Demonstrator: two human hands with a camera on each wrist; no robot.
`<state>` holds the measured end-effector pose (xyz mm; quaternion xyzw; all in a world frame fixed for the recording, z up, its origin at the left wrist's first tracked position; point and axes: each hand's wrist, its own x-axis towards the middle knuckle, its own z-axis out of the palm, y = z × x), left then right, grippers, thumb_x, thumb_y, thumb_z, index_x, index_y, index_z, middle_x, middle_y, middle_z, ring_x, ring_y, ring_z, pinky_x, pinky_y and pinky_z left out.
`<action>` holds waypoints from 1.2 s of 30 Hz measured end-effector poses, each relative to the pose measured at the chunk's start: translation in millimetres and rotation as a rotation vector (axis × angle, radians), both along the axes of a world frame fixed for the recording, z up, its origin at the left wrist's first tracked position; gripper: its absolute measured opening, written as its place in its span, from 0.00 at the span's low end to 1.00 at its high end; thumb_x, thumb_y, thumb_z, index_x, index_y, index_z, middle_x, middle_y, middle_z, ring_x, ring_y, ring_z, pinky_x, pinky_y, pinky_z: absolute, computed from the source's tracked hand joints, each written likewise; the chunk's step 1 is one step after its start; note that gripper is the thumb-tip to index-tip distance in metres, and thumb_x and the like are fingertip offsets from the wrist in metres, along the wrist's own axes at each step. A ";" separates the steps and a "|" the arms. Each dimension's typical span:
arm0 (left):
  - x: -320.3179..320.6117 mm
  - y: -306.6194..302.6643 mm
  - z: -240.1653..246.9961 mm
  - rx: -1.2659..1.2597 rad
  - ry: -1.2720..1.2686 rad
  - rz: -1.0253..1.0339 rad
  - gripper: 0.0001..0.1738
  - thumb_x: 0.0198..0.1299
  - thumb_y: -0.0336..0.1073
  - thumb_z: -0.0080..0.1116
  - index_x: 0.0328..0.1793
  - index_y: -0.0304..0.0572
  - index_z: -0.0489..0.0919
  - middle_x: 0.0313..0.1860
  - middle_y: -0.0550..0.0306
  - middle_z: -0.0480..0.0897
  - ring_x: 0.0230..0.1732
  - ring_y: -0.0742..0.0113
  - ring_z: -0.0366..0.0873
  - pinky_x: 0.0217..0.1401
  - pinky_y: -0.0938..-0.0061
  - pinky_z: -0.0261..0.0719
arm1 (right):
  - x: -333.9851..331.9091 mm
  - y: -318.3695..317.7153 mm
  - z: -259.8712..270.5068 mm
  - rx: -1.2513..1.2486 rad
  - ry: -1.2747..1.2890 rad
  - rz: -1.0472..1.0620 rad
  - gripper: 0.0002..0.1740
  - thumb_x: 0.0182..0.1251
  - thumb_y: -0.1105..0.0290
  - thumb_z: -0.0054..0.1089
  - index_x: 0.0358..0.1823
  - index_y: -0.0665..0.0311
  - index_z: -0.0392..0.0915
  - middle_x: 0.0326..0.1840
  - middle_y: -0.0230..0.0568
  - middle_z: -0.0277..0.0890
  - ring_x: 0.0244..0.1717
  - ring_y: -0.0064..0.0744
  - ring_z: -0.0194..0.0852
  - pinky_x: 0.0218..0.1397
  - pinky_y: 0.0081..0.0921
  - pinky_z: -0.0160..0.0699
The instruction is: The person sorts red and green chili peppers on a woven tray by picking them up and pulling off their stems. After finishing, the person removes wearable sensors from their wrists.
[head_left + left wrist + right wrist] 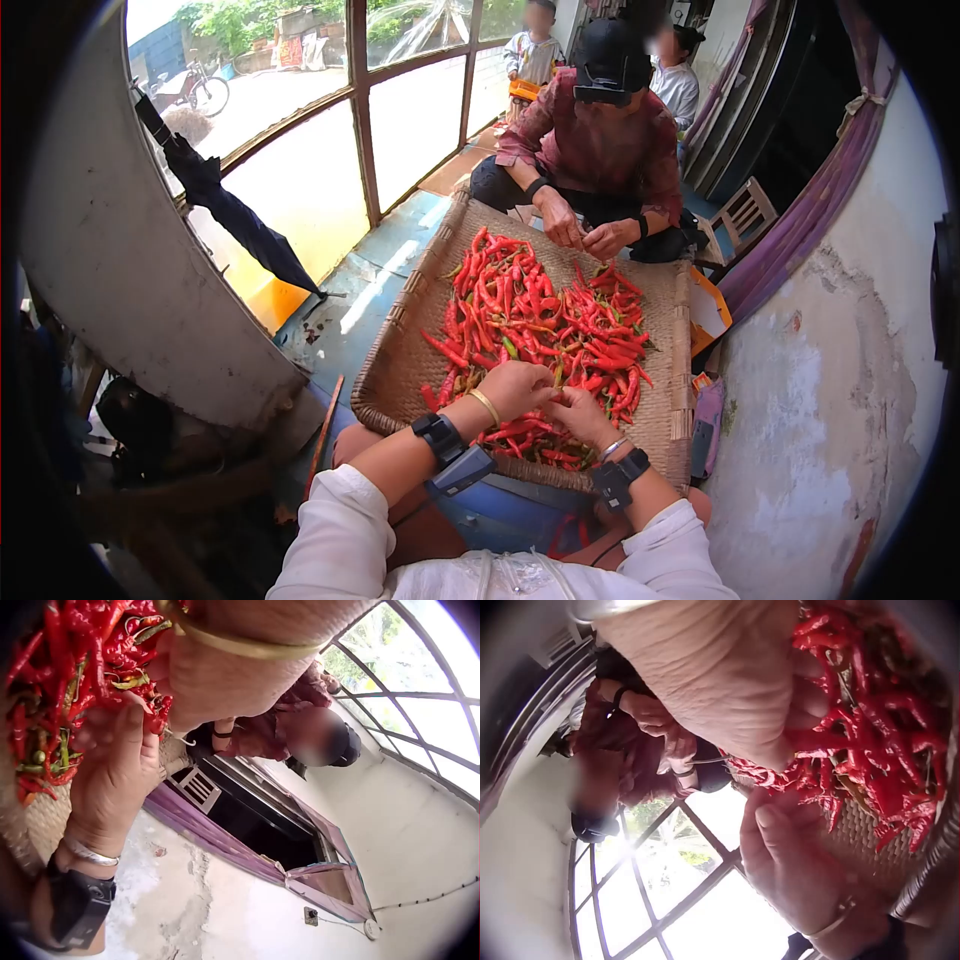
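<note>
In woven tray (400, 350), red chillies (520, 300); L hand (515, 388), R hand (585, 412) fingers pinch some.

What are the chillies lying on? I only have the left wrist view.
Observer: A wide woven tray; the red chillies lie piled along its middle.
Operator: Where on it are the hands?
Observer: The left hand and right hand meet at its near edge, fingers curled on chillies.
Operator: Anything off to the left?
Observer: A folded dark umbrella leans by the window.
</note>
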<state>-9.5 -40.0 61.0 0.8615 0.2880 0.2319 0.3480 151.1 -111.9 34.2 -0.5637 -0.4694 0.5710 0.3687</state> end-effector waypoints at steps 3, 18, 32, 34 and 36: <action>0.4 18.0 -9.4 0.039 0.126 0.019 0.13 0.50 0.43 0.54 0.39 0.44 0.77 0.29 0.51 0.79 0.32 0.54 0.77 0.35 0.64 0.74 | 37.6 12.8 0.5 -0.034 0.101 -0.269 0.07 0.59 0.67 0.54 0.31 0.63 0.72 0.20 0.30 0.72 0.17 0.16 0.67 0.19 0.11 0.66; 5.3 29.8 -47.5 0.098 0.757 -0.073 0.13 0.51 0.43 0.49 0.33 0.43 0.78 0.30 0.50 0.80 0.33 0.55 0.79 0.36 0.63 0.76 | -22.8 47.2 -51.8 0.557 -1.030 0.176 0.13 0.48 0.69 0.56 0.38 0.58 0.72 0.33 0.44 0.67 0.39 0.45 0.68 0.41 0.36 0.70; 3.6 32.2 -48.6 0.139 0.812 -0.231 0.11 0.51 0.34 0.47 0.36 0.41 0.79 0.35 0.49 0.80 0.38 0.55 0.79 0.39 0.65 0.76 | -6.5 49.8 -72.5 0.516 -0.726 -0.002 0.16 0.47 0.72 0.57 0.42 0.60 0.75 0.32 0.42 0.74 0.33 0.37 0.74 0.37 0.27 0.72; 4.3 31.4 -49.3 0.163 0.794 -0.257 0.10 0.50 0.33 0.47 0.35 0.41 0.78 0.33 0.49 0.80 0.36 0.55 0.79 0.37 0.64 0.77 | -3.0 47.8 -64.2 0.425 -0.675 0.004 0.16 0.48 0.71 0.56 0.42 0.60 0.75 0.33 0.42 0.75 0.33 0.36 0.74 0.37 0.27 0.72; 6.3 31.3 -46.1 0.080 0.856 -0.253 0.12 0.51 0.33 0.47 0.38 0.40 0.79 0.39 0.49 0.80 0.42 0.56 0.78 0.43 0.66 0.76 | -0.8 46.1 -51.7 0.338 -0.622 0.008 0.15 0.48 0.71 0.55 0.41 0.61 0.75 0.34 0.42 0.75 0.34 0.35 0.75 0.38 0.28 0.72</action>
